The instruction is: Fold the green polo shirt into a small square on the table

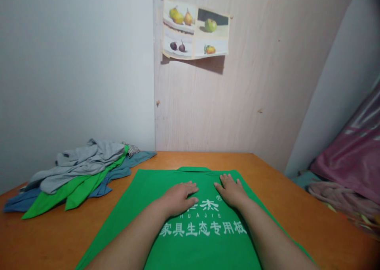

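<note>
A green shirt [199, 254] with white lettering lies spread flat in front of me, its collar [193, 169] at the far end. My left hand [180, 197] rests palm down on the cloth, over part of the print, fingers stretched to the right. On the right side of the shirt, just below the collar, my right hand [232, 189] also lies flat with its fingers apart. Neither hand grips the fabric. My forearms cover parts of the shirt's lower sides, and its near end runs out of view.
The orange-brown table [261, 171] reaches to the wall. At the left is a loose heap of grey, green and blue clothes [86, 167]. A fruit picture sheet [196, 29] hangs on the wall. Pink fabric [350, 155] is bunched beyond the table's right edge.
</note>
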`<state>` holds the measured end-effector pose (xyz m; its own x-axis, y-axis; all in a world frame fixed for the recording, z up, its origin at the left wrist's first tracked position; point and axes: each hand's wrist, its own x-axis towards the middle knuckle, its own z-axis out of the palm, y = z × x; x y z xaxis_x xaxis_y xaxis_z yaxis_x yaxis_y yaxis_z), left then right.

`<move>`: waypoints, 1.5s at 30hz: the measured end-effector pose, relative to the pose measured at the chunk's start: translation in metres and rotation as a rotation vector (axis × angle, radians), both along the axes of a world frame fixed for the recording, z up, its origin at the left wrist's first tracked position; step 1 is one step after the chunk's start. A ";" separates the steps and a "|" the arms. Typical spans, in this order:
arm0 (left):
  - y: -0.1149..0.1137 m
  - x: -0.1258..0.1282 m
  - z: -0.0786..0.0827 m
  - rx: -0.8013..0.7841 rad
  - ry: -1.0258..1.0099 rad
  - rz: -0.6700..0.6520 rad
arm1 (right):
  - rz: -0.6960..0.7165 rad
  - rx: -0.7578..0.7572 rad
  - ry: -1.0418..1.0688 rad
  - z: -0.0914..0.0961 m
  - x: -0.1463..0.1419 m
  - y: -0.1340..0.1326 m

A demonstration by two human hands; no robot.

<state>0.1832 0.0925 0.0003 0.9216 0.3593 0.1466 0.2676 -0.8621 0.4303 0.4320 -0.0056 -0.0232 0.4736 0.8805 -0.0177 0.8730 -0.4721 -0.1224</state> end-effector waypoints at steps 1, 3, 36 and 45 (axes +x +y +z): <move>0.000 0.000 0.000 0.001 -0.004 -0.003 | 0.001 0.004 -0.004 0.000 -0.001 0.000; 0.001 0.000 0.000 0.002 -0.010 -0.008 | 0.010 0.001 0.003 0.001 -0.003 0.001; 0.000 0.003 0.003 0.067 0.008 0.032 | 0.256 0.252 0.077 0.020 -0.027 0.001; -0.001 0.003 0.005 0.063 0.017 0.037 | 0.207 0.269 0.026 0.023 -0.028 0.003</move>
<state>0.1866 0.0918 0.0051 0.9104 0.3838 0.1545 0.3068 -0.8768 0.3703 0.4043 -0.0028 -0.0001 0.2865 0.9328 0.2184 0.9419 -0.2326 -0.2422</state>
